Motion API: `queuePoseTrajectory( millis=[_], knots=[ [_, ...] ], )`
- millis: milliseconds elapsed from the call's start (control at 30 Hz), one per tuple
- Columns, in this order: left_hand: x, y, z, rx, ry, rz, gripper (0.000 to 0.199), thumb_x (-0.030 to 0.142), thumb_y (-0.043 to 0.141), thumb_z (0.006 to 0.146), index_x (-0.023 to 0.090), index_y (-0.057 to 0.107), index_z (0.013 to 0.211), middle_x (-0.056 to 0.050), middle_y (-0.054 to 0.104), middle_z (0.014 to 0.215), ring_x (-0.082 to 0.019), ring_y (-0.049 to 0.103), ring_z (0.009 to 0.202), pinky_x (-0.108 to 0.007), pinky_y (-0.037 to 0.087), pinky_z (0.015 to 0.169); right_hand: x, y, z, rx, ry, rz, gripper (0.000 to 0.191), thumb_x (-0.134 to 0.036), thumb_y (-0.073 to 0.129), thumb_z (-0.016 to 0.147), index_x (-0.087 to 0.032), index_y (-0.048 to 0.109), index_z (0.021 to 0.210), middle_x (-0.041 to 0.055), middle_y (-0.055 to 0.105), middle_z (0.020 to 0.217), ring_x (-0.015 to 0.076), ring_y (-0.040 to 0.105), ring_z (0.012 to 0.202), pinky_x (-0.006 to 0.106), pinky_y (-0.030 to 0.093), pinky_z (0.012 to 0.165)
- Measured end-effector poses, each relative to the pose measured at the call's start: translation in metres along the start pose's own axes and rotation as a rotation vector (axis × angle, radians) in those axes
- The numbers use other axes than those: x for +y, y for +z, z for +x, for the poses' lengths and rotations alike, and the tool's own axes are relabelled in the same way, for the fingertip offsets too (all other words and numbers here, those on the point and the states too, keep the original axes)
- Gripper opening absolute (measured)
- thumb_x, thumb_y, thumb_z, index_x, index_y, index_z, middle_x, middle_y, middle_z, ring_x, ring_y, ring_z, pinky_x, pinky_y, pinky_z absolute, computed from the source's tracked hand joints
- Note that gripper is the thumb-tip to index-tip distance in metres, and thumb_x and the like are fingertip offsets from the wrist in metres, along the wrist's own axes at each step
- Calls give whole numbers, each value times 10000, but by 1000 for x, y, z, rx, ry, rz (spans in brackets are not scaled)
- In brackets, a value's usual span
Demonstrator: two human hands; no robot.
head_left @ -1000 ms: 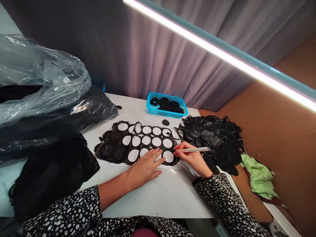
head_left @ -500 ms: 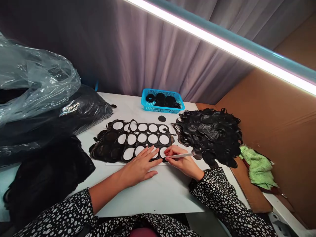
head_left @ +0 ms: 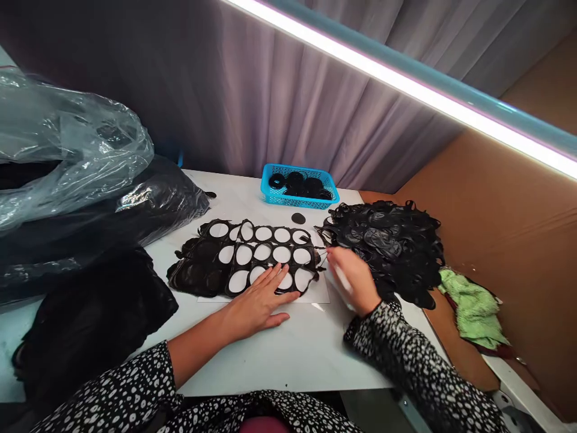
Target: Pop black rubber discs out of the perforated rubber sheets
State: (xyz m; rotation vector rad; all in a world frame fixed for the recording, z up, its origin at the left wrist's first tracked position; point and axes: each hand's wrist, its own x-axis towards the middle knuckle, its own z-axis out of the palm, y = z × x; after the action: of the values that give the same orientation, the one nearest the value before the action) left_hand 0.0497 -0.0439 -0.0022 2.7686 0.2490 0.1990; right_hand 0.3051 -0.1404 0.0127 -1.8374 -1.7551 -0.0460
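"Where are your hands, and where's the work?"

"The black sheet (head_left: pixel 202 273) with its rows of round holes lies mid-table, partly over a white paper (head_left: pixel 321 294). My left hand (head_left: pixel 260 307) rests flat across the sheet's near edge, fingers slightly fanned. My right hand (head_left: pixel 355 278), just beyond the sheet's right end, is curled round a pale slim tool (head_left: pixel 344 280); it's blurred, and I can't make out the tip."

"What might go wrong?"

"Tearing, I'd say. The bands between the holes are thin, and the one round the near right hole already looks pulled out of shape. A hard tug against my pressing palm could split it. Press too lightly, and the whole sheet might skid or ruck up. My right sleeve (head_left: pixel 387 328) is also close to the black pile (head_left: pixel 390 243); a careless brush could send pieces over the table's right edge."

"And the surface around you?"

"A white table (head_left: pixel 252 367). The blue basket (head_left: pixel 265 187), with black pieces inside, stands by the far edge towards the right corner, and a loose black disc (head_left: pixel 298 218) lies just in front of it. Clear plastic (head_left: pixel 108 144) bulges over the far left corner, with a dark bundle (head_left: pixel 97 319) nearer me along the left edge."

"The room?"

"A grey curtain (head_left: pixel 288 102) behind, a bright tube light (head_left: pixel 406 87) slanting overhead, and a brown panel (head_left: pixel 518 210) on the right, with a green cloth (head_left: pixel 473 304) beyond the table's right edge."
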Motion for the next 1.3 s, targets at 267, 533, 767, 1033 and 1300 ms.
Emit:
queuePoseTrajectory(
  millis=[267, 533, 767, 1033, 1300],
  knots=[
    [2, -3, 23, 124, -70, 92, 478, 417, 594, 933, 219, 499, 1358, -138, 457, 1473, -315, 393, 1390, -481, 339, 1126, 9, 2, 36, -133, 254, 501, 160, -310, 568, 847, -208, 569, 723, 65, 728, 882, 196, 622, 759, 310, 468, 688],
    [-4, 12, 36, 94, -139, 127, 534, 373, 634, 915, 160, 480, 1379, -172, 411, 1504, -318, 350, 1415, -469, 325, 1138, -7, 28, 33, -315, 266, 688, 210, -322, 609, 849, -201, 541, 691, 57, 712, 891, 210, 646, 870, 328, 472, 769],
    [-5, 12, 34, 109, -141, 79, 532, 367, 646, 907, 188, 479, 1378, -147, 413, 1509, -297, 334, 1426, -455, 303, 1156, -6, 26, 34, -329, 256, 665, 235, -339, 622, 860, -201, 534, 692, 41, 702, 893, 187, 624, 825, 307, 462, 753],
    [-7, 14, 32, 144, -166, 33, 571, 350, 675, 885, 223, 466, 1401, -147, 283, 1576, -326, 241, 1458, -480, 286, 1164, -11, 36, 20, -294, 51, 396, 105, -244, 546, 912, -219, 603, 827, 61, 682, 947, 218, 598, 876, 343, 450, 782],
    [-10, 13, 26, 153, -152, 10, 515, 375, 635, 910, 263, 474, 1386, -110, 195, 1611, -323, 202, 1470, -501, 276, 1162, 33, 18, 50, 107, 72, -26, 171, -249, 458, 924, -222, 626, 945, 106, 683, 936, 262, 572, 881, 386, 410, 805]
  ],
)
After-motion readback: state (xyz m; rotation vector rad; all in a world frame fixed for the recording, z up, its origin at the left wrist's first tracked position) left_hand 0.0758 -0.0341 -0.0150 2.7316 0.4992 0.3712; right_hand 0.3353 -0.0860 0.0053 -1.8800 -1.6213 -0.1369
